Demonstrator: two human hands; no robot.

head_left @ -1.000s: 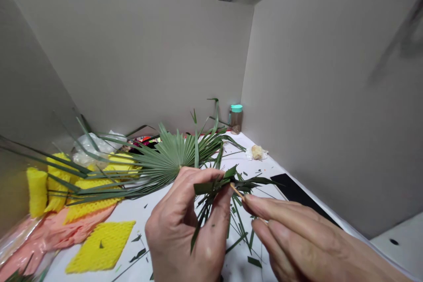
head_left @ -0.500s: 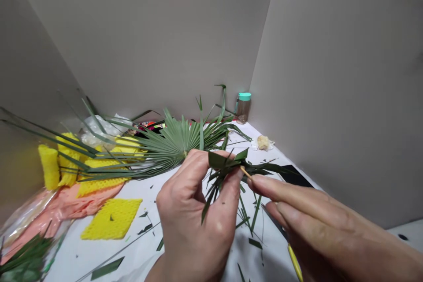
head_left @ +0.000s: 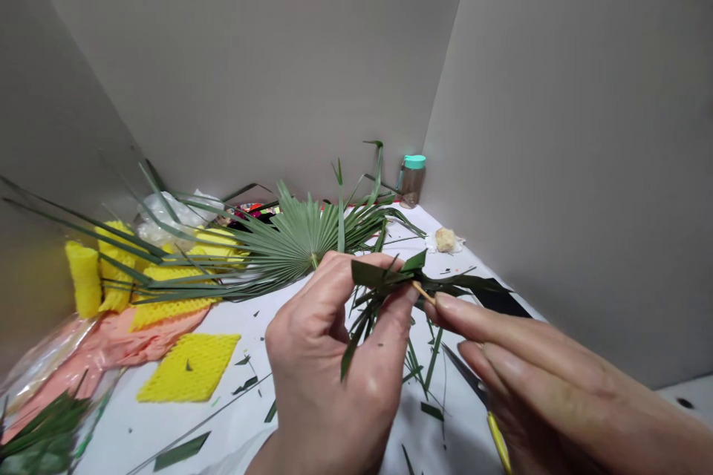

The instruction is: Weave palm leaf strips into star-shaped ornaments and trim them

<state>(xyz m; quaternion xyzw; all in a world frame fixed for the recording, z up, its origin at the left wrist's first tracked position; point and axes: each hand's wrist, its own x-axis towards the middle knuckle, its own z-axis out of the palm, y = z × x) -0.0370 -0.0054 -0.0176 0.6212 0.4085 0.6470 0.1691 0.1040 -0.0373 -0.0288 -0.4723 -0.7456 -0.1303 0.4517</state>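
Note:
My left hand (head_left: 339,364) is closed, thumb and index finger pinching a folded bunch of dark green palm-leaf strips (head_left: 372,273). Cut ends of the bunch fan out below the fingers, and longer blades stretch to the right. Between thumb and fingertips, my right hand (head_left: 535,371) grips a thin wooden toothpick (head_left: 425,292), whose far end meets the leaf bunch beside my left thumb tip. Under the right hand is a pair of scissors with a yellow handle (head_left: 497,439), partly covered; whether they lie on the table or rest against the hand I cannot tell.
A large fan palm leaf (head_left: 306,234) spreads behind my hands. Yellow foam netting (head_left: 189,369), a pink cloth (head_left: 111,341) and more leaves (head_left: 41,423) lie left. A bottle with a turquoise lid (head_left: 413,182) stands at the back corner. Leaf scraps (head_left: 182,451) litter the white table.
The right hand and toothpick have shifted slightly right, and a little more of the scissors shows. Both hands keep their holds; the view has moved very slightly.

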